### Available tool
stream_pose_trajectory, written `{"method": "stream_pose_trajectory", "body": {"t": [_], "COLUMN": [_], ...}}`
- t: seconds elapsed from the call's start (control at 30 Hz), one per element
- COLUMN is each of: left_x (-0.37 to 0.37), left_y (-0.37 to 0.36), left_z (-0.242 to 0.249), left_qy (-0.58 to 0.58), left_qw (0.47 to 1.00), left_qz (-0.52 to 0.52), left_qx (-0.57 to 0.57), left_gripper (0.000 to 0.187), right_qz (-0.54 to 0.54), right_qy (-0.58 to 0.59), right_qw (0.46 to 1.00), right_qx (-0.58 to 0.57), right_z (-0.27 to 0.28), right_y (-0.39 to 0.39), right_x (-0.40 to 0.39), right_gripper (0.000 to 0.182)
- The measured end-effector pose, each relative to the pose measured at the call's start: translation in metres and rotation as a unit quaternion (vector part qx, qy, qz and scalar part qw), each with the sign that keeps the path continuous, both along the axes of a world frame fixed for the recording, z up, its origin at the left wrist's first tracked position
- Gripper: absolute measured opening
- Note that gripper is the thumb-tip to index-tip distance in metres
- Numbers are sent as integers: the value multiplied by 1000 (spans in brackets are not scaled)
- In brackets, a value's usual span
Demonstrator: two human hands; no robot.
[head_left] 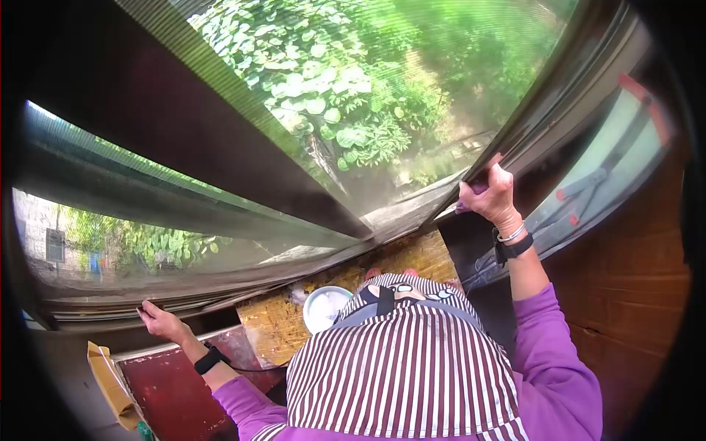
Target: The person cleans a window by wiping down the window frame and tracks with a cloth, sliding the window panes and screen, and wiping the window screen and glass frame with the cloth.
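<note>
My right hand (494,200) is closed round a bunched purple cloth (474,189), pressed to the right side of the window frame (529,147) near its lower corner. Only a bit of the cloth shows between the fingers. My left hand (165,325) is at the lower left, by the ledge (110,312) under the window. Its fingers are curled together, and I cannot make out anything in them. A window screen (412,66) of fine mesh spans the upper view, crossed by a dark, wide upright (198,117).
A white basin (327,309) with pale contents stands on a worn yellow board (272,334) below me. A dark red surface (180,382) and a cardboard piece (110,386) are at left. On the right are a clear plastic-like cover (588,187) and a brown wooden panel (625,294).
</note>
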State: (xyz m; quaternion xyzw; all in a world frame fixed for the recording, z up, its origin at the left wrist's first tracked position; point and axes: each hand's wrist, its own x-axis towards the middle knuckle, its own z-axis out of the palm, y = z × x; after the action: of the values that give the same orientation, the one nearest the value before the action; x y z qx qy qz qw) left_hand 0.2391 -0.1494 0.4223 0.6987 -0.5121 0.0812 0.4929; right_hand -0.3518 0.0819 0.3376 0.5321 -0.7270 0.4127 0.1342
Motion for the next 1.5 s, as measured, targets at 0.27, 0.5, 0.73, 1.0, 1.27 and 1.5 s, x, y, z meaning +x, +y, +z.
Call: {"method": "stream_pose_trajectory", "body": {"t": [0.27, 0.5, 0.73, 1.0, 1.27, 1.5], "left_x": [7, -21, -73, -103, -156, -174], "left_y": [-5, 9, 37, 57, 88, 97], "left_z": [-9, -5, 1, 5, 20, 22], "left_qy": [29, 17, 114, 152, 96, 41], "left_qw": [999, 999, 986, 955, 934, 929], "left_qz": [-17, -36, -122, -254, -339, -356], "left_qx": [-15, -13, -21, 31, 53, 92], "left_gripper": [54, 51, 39, 24, 11, 15], "right_qz": [9, -12, -66, -126, -178, -229], "right_qy": [33, -23, -87, -69, -20, -47], "right_qw": [999, 999, 993, 989, 983, 972], "right_qx": [32, 37, 40, 38, 39, 33], "right_z": [-1, -6, 7, 16, 8, 11], "right_y": [-2, 14, 33, 53, 76, 85], "right_x": [-3, -25, -62, -114, -168, -194], "right_gripper": [41, 46, 43, 43, 45, 40]}}
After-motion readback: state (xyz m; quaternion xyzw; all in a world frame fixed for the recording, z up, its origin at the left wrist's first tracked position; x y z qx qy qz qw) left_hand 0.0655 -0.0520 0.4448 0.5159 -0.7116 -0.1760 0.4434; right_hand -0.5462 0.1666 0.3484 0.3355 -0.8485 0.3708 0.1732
